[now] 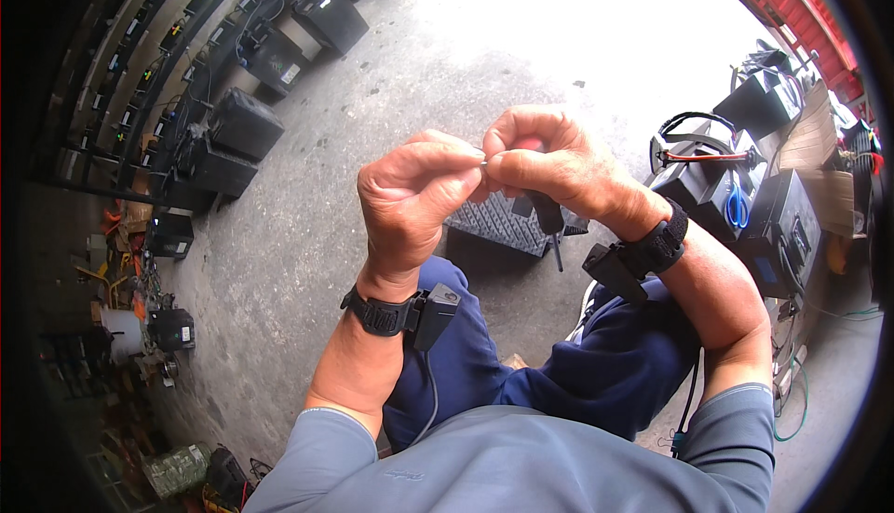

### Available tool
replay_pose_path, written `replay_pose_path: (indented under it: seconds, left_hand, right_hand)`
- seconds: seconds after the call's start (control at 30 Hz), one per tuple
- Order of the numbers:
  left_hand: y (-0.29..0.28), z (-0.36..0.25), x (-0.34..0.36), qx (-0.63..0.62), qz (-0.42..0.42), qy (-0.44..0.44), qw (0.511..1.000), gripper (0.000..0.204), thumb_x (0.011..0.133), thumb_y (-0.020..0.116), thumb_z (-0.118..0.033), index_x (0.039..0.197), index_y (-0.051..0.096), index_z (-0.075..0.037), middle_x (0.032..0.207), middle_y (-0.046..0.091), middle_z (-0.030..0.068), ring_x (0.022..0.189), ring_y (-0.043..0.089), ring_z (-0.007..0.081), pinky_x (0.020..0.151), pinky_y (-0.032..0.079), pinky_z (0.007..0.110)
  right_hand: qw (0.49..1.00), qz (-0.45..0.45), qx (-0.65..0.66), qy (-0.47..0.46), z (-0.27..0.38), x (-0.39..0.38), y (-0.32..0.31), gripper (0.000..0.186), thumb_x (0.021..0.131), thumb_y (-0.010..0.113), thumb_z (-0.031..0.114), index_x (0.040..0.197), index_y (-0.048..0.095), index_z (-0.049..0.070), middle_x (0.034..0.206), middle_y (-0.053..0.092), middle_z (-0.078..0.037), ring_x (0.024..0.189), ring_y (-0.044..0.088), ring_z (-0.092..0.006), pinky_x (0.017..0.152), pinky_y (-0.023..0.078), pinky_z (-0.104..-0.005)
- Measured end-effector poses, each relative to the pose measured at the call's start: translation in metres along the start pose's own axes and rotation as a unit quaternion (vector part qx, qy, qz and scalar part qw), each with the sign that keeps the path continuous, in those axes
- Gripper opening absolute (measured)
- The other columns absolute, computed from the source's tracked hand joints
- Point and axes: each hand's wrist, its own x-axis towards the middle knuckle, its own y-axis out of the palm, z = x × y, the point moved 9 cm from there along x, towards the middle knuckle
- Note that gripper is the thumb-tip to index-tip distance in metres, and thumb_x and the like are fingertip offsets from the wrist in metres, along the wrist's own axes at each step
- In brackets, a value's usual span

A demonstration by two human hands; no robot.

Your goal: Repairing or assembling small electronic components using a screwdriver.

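My left hand is closed in a pinch, its thumb and forefinger meeting the fingertips of my right hand. Between the fingertips shows a tiny greyish piece, too small to name. My right hand also keeps a screwdriver tucked in its curled fingers; the dark handle sticks out below the palm and the shaft points down toward the floor. Under both hands, partly covered by them, a black box with a ribbed top sits on the floor before my knees.
At the right stand black boxes, with blue-handled scissors and a headband-like black frame on top. Further black boxes line a rack at the left. Tools and a white bucket crowd the lower left.
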Motion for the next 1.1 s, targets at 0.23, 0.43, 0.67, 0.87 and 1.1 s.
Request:
replay_pose_path:
  seconds: [0.23,0.43,0.67,0.87,1.1]
  left_hand:
    - [0.0009,-0.0015,0.0005,0.002,0.003,0.005,1.0,0.014,0.083,0.061,0.012,0.092,0.07,0.004,0.09,0.068,0.0112,0.078,0.067,0.0159,0.069,0.058,0.027]
    - [0.0014,-0.0019,0.0003,0.006,0.005,0.011,1.0,0.015,0.083,0.061,0.013,0.092,0.07,0.004,0.089,0.068,0.0111,0.077,0.067,0.0159,0.069,0.058,0.027]
    - [0.0019,-0.0016,0.0,0.007,0.004,0.007,1.0,0.015,0.083,0.06,0.013,0.091,0.069,0.004,0.088,0.069,0.0112,0.077,0.067,0.0158,0.069,0.057,0.028]
    - [0.0033,-0.0051,0.0011,0.02,0.008,0.023,0.999,0.015,0.083,0.061,0.013,0.091,0.07,0.004,0.089,0.069,0.0114,0.077,0.067,0.0156,0.068,0.056,0.027]
    - [0.0043,-0.0065,0.001,0.021,0.007,0.025,0.999,0.015,0.083,0.06,0.013,0.091,0.069,0.004,0.088,0.069,0.0116,0.076,0.067,0.0157,0.068,0.056,0.027]
  right_hand:
    - [1.0,-0.008,-0.006,0.012,0.0013,-0.0009,0.0012,0.009,0.088,0.066,0.012,0.089,0.063,0.003,0.079,0.065,-0.003,0.071,0.058,-0.0066,0.065,0.048,-0.0226]
    - [1.0,-0.011,-0.024,0.008,0.0042,-0.002,-0.0005,0.01,0.088,0.064,0.011,0.089,0.066,0.002,0.081,0.071,-0.007,0.076,0.064,-0.0084,0.069,0.051,-0.0224]
    - [1.0,-0.019,-0.02,0.013,0.0037,-0.0023,-0.0003,0.009,0.087,0.065,0.01,0.088,0.066,0.001,0.081,0.071,-0.008,0.077,0.065,-0.0088,0.068,0.051,-0.0226]
    - [0.999,-0.018,-0.033,0.006,0.0053,-0.0022,-0.0011,0.008,0.087,0.065,0.009,0.088,0.066,0.001,0.081,0.072,-0.008,0.078,0.066,-0.0097,0.068,0.051,-0.0229]
    - [1.0,-0.016,-0.022,0.004,0.0043,-0.0024,-0.0008,0.008,0.087,0.065,0.009,0.088,0.066,0.001,0.081,0.072,-0.009,0.079,0.067,-0.0102,0.068,0.052,-0.0231]
